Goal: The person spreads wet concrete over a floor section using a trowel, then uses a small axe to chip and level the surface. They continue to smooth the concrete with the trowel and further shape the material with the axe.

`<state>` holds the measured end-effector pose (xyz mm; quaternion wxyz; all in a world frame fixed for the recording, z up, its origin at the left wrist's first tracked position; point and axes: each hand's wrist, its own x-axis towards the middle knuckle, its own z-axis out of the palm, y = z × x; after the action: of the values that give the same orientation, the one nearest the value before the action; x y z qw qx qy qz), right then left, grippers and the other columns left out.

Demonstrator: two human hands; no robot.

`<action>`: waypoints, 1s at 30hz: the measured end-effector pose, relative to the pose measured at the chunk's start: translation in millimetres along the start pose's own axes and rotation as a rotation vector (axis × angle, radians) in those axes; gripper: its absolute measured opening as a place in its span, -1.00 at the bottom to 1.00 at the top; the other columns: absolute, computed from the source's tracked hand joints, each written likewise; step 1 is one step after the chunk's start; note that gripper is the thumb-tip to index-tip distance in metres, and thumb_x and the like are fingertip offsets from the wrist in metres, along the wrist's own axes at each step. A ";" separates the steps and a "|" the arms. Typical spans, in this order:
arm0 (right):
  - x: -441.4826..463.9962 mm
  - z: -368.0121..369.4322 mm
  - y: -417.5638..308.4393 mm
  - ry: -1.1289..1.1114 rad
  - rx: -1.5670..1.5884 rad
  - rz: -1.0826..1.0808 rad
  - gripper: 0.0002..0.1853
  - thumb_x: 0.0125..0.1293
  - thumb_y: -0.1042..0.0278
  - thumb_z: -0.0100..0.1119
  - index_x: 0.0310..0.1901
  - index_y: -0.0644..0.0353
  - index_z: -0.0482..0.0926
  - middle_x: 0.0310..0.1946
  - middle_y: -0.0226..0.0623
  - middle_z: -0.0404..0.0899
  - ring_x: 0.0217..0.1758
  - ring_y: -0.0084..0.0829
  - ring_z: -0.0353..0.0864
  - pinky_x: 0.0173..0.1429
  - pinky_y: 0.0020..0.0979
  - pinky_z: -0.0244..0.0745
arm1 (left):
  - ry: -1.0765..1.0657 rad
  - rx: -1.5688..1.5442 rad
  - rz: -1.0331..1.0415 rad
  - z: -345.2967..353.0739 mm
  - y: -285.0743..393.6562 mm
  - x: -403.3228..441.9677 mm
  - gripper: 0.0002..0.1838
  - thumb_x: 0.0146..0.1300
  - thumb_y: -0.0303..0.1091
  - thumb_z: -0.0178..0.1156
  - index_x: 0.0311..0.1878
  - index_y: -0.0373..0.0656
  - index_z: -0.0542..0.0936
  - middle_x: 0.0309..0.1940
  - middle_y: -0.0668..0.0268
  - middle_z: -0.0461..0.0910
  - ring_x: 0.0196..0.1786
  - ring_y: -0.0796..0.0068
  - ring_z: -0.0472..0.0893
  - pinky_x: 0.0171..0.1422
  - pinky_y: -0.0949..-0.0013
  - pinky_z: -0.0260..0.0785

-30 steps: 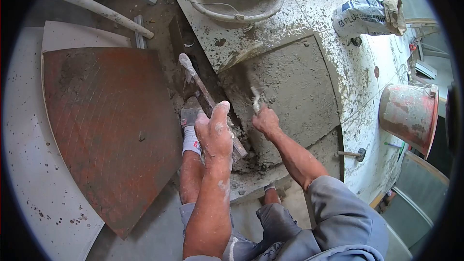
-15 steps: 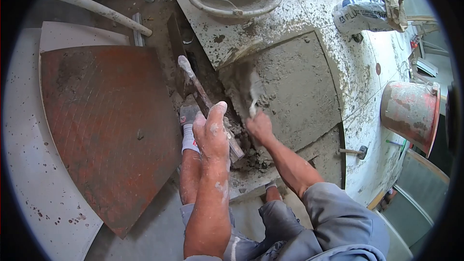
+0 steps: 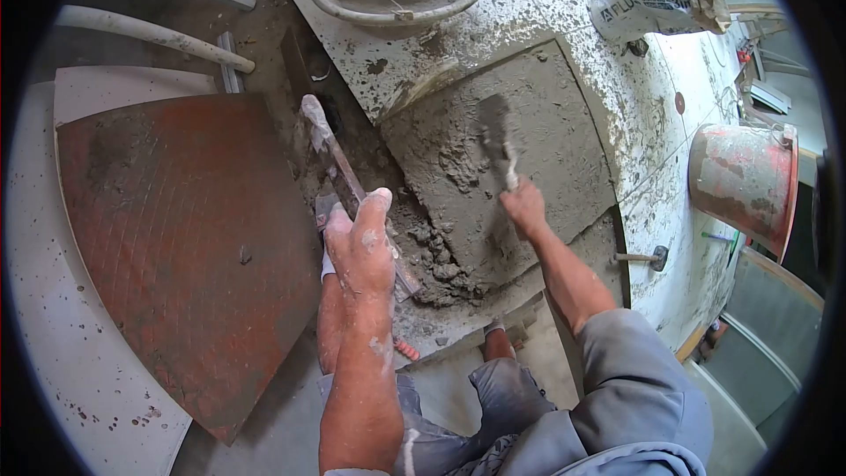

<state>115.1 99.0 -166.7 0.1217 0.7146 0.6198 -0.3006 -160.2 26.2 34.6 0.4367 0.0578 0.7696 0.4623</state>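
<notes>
While most of the mortar [image 3: 551, 110] looks spread and fairly level, its left side is rough: a torn patch left of the trowel [image 3: 496, 119], a ragged edge, and loose lumps [image 3: 445, 269] at the near-left end. Mortar lies in a wide layer in front of the person, beside the spattered white board [image 3: 661, 123]. Right hand [image 3: 524, 207] is wrapped round the trowel handle, blade over the layer; blade blurred, so can't tell if it touches. Left hand [image 3: 361, 242] is closed round a bar [image 3: 342, 163] slanting near the lumpy side; some fingers hidden. By my read, bulk of the spreading is done; lumps and left edge remain unsmoothed. Far part is flatter but pitted, so not a finished face. Basin [image 3: 441, 11] sits beyond the layer, bucket [image 3: 736, 176] and hammer [image 3: 648, 257] to its right, red board [image 3: 176, 256] well left.
</notes>
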 end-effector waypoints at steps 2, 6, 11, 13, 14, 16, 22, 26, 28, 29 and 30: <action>28.2 5.8 12.0 -0.013 0.065 0.031 -0.62 0.03 0.23 0.18 -0.12 0.26 0.54 -0.23 0.13 0.64 -0.09 0.06 0.63 0.01 -0.04 0.52 | -0.019 0.001 0.039 2.4 -1.9 0.4 -0.49 0.11 -0.11 0.22 -0.15 -0.49 0.54 -0.33 0.16 0.54 -0.26 0.32 0.44 -0.03 0.28 0.30; -6.4 26.0 4.9 -0.292 0.032 -0.033 -0.62 0.01 0.20 0.15 -0.18 0.30 0.61 -0.20 0.14 0.63 -0.10 0.08 0.63 0.00 -0.04 0.53 | 0.022 0.005 -0.015 6.1 -4.4 -0.1 -0.47 0.11 -0.11 0.22 -0.14 -0.52 0.53 -0.30 0.12 0.55 -0.23 0.29 0.46 0.00 0.29 0.31; -66.7 42.2 17.6 -0.286 -0.205 -0.121 -0.58 0.06 0.19 0.15 -0.06 0.23 0.50 -0.25 0.08 0.65 -0.12 0.05 0.65 0.01 -0.01 0.54 | 0.042 0.019 0.031 19.9 -6.8 -0.5 -0.52 0.11 -0.14 0.24 -0.22 -0.51 0.53 -0.36 0.15 0.53 -0.27 0.34 0.44 -0.08 0.29 0.31; -57.7 6.9 14.3 -0.334 -0.263 -0.182 -0.58 0.06 0.20 0.15 -0.05 0.24 0.49 -0.27 0.07 0.65 -0.12 0.05 0.64 0.01 -0.02 0.53 | -0.007 -0.005 -0.009 24.2 -0.6 -5.6 -0.57 0.11 -0.15 0.25 -0.29 -0.47 0.52 -0.42 0.21 0.50 -0.31 0.40 0.42 -0.15 0.30 0.30; -47.1 -10.2 8.7 -0.385 -0.322 -0.254 -0.58 0.06 0.20 0.14 -0.05 0.25 0.48 -0.30 0.06 0.65 -0.12 0.06 0.64 0.01 -0.03 0.53 | -0.010 -0.011 -0.010 25.8 -1.9 -5.4 -0.57 0.11 -0.15 0.25 -0.29 -0.47 0.52 -0.42 0.21 0.50 -0.31 0.40 0.42 -0.15 0.30 0.30; -24.8 -22.2 -4.1 -0.278 -0.243 -0.182 -0.58 0.05 0.21 0.14 -0.07 0.27 0.50 -0.24 0.13 0.64 -0.09 0.07 0.64 0.01 -0.01 0.53 | -0.060 -0.036 0.029 22.8 -7.3 -4.6 -0.58 0.13 -0.15 0.24 -0.33 -0.45 0.51 -0.43 0.25 0.49 -0.32 0.43 0.41 -0.18 0.32 0.29; 46.8 20.5 -28.1 -0.186 0.011 -0.186 -0.64 0.02 0.27 0.10 -0.18 0.34 0.58 -0.23 0.17 0.63 -0.10 0.13 0.61 0.00 0.00 0.52 | -0.010 -0.023 -0.034 24.7 -14.6 -2.2 -0.58 0.13 -0.15 0.24 -0.29 -0.45 0.53 -0.41 0.25 0.51 -0.32 0.43 0.41 -0.16 0.32 0.30; -12.0 29.6 -15.6 -0.382 -0.162 -0.189 -0.71 0.04 0.28 0.09 -0.26 0.29 0.62 -0.27 0.10 0.65 -0.14 0.05 0.65 -0.02 -0.04 0.55 | 0.002 -0.040 -0.016 25.9 -6.9 -3.5 -0.56 0.13 -0.17 0.25 -0.27 -0.49 0.53 -0.40 0.23 0.52 -0.31 0.44 0.41 -0.15 0.35 0.31; -42.5 21.9 0.2 -0.490 -0.333 -0.334 -0.67 0.04 0.27 0.11 -0.16 0.22 0.58 -0.28 0.02 0.66 -0.14 0.01 0.66 -0.06 -0.06 0.57 | -0.020 -0.081 -0.013 28.8 -6.8 -3.9 -0.56 0.13 -0.16 0.25 -0.27 -0.49 0.53 -0.41 0.23 0.52 -0.31 0.43 0.41 -0.14 0.34 0.31; -52.0 16.3 3.2 -0.484 -0.330 -0.338 -0.67 0.04 0.27 0.11 -0.16 0.22 0.58 -0.28 0.02 0.66 -0.14 0.01 0.66 -0.06 -0.06 0.57 | -0.033 -0.111 -0.012 28.7 -5.4 -3.0 -0.56 0.13 -0.16 0.25 -0.27 -0.49 0.53 -0.41 0.23 0.52 -0.31 0.43 0.42 -0.14 0.34 0.31; -63.6 12.2 7.5 -0.503 -0.363 -0.364 -0.66 0.04 0.25 0.12 -0.14 0.21 0.57 -0.28 0.01 0.66 -0.15 0.02 0.66 -0.05 -0.05 0.57 | -0.034 -0.104 -0.012 28.7 -3.1 -4.1 -0.56 0.13 -0.16 0.25 -0.27 -0.49 0.53 -0.41 0.23 0.52 -0.31 0.43 0.42 -0.14 0.34 0.31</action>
<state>115.7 39.1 -140.9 0.3400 0.4628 0.7309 -0.3688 -135.9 41.3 29.3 0.4547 0.0383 0.7372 0.4983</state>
